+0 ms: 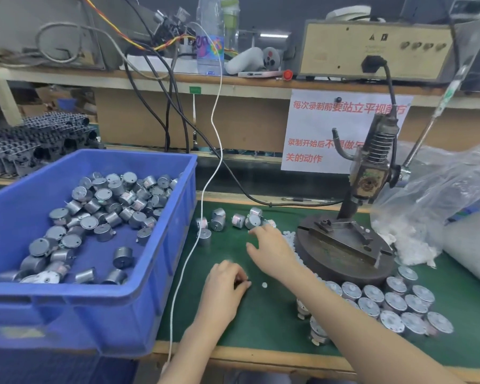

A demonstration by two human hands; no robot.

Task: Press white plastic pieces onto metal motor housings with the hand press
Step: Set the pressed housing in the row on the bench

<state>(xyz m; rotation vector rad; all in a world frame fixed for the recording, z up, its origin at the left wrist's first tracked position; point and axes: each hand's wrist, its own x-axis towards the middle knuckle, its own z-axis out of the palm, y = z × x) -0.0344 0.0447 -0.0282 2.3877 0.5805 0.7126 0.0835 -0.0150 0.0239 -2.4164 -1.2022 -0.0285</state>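
Nearest, my left hand [227, 284] lay curled on the green mat [247, 325]; whether it gripped anything I could not tell. One white plastic piece [264, 285] sat loose beside it, easily flicked away. Beyond, my right hand [269, 250], spread and empty, reached toward loose motor housings [238, 220], hemmed between blue bin [67, 314] and hand press [369, 176].

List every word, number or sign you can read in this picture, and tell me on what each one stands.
"每次录制前要站立平视前方": paper sign, top line; its end is partly behind the press.
"录制开始后不": paper sign, second line; the rest is hidden.
"关的动作": paper sign, third line.
Bottle label: blurred, unreadable.
Green tag: too small to read.
Beige box: two warning symbols, no readable words.
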